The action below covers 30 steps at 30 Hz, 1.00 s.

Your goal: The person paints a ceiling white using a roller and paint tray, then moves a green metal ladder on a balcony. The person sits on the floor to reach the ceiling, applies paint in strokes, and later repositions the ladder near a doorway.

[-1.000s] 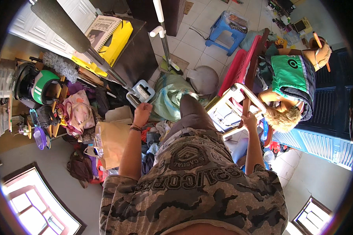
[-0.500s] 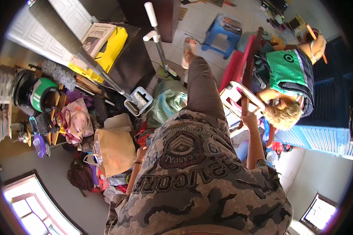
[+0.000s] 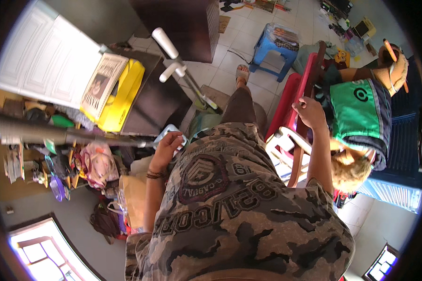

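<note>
My left hand (image 3: 166,149) is in front of my left side, its fingers loosely apart. Behind its fingers shows a pale blue-white frame (image 3: 172,136) at the end of a long grey pole (image 3: 103,137); I see no grip on it. My right hand (image 3: 309,112) is raised beside the red bench (image 3: 293,89), fingers curled in and nothing visible in them. Near it is the bench's dark wooden arm (image 3: 319,58). A white frame-like object (image 3: 286,143) sits below, between my body and the bench.
A dark cabinet (image 3: 157,105) bears a yellow bag (image 3: 131,96) and newspaper (image 3: 107,84). A white-handled pole (image 3: 187,77) stands beside it. A blue stool (image 3: 274,51) is ahead on the tiles. A green jacket (image 3: 358,103) lies at right; bags and a paper bag (image 3: 132,201) crowd the left.
My right hand has left the bench's wooden part and swung forward. My left hand has risen forward from beside the paper bag. The grey pole has swung lower in view, and the stepping leg has changed.
</note>
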{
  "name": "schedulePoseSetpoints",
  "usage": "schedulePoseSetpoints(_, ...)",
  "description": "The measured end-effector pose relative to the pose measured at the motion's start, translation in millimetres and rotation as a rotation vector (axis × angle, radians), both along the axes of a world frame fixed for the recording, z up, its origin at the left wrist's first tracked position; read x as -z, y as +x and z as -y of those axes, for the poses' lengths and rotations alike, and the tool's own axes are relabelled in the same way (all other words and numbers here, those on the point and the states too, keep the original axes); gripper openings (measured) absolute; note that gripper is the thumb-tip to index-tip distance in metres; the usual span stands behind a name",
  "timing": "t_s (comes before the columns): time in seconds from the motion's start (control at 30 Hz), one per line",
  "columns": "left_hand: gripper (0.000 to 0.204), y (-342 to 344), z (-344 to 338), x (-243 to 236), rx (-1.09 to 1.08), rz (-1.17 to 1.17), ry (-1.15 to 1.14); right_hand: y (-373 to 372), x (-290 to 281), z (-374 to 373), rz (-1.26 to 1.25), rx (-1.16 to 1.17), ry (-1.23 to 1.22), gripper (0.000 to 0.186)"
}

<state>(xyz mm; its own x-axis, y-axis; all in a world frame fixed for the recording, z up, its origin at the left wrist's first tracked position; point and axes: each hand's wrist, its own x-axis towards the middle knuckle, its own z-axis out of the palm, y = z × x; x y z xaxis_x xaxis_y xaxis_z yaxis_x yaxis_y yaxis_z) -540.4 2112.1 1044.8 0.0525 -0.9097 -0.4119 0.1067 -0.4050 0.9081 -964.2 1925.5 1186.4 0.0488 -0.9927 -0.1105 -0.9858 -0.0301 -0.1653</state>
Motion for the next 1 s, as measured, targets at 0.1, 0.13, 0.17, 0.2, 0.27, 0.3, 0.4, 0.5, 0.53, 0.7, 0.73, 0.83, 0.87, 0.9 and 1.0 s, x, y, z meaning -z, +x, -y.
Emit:
schedulePoseSetpoints(0.1,0.038,-22,135,-65,0.466,0.256,-0.178,-9,-1,71,-0.052,-0.083,0.173,0.058)
schedulePoseSetpoints(0.13,0.04,-48,192,-101,0.544,0.394,-0.227,-14,2,93,-0.046,-0.098,0.262,0.057)
schedulePoseSetpoints(0.17,0.043,-71,256,-136,0.63,0.553,-0.294,-14,6,129,-0.015,-0.111,0.332,0.057)
schedulePoseSetpoints(0.2,0.043,-83,317,-144,0.646,0.584,-0.337,-15,11,176,0.028,-0.14,0.371,0.056)
schedulePoseSetpoints(0.27,0.044,-115,451,-139,0.582,0.708,-0.526,-29,83,256,0.372,-0.086,0.254,0.053)
schedulePoseSetpoints(0.3,0.041,-120,516,-137,0.484,0.769,-0.52,-27,123,297,0.475,-0.025,0.174,0.051)
schedulePoseSetpoints(0.4,0.03,-123,698,-122,0.042,0.848,-0.638,-22,242,357,0.376,0.193,-0.176,0.047)
schedulePoseSetpoints(0.5,0.023,-72,792,-80,0.091,1.285,-0.905,-20,295,377,0.669,0.712,0.303,0.04)
schedulePoseSetpoints(0.53,0.022,-59,805,-64,0.124,1.459,-0.942,-31,327,361,0.393,0.635,0.283,0.04)
schedulePoseSetpoints(0.7,0.023,-55,824,-34,0.313,1.616,-0.587,-65,339,360,0.39,0.344,0.601,0.033)
schedulePoseSetpoints(0.73,0.023,-49,823,-35,0.339,1.645,-0.538,-69,333,370,0.386,0.343,0.634,0.033)
schedulePoseSetpoints(0.83,0.024,-24,827,-26,0.361,1.714,-0.359,-57,303,422,0.174,0.376,0.8,0.035)
schedulePoseSetpoints(0.87,0.024,-20,837,-23,0.365,1.686,-0.389,-54,302,420,0.277,0.454,0.73,0.036)
schedulePoseSetpoints(0.9,0.025,-22,830,-24,0.335,1.673,-0.378,-59,308,412,0.372,0.476,0.661,0.038)
schedulePoseSetpoints(1.0,0.025,-20,833,-21,0.329,1.63,-0.337,-57,273,445,0.567,0.587,0.604,0.042)
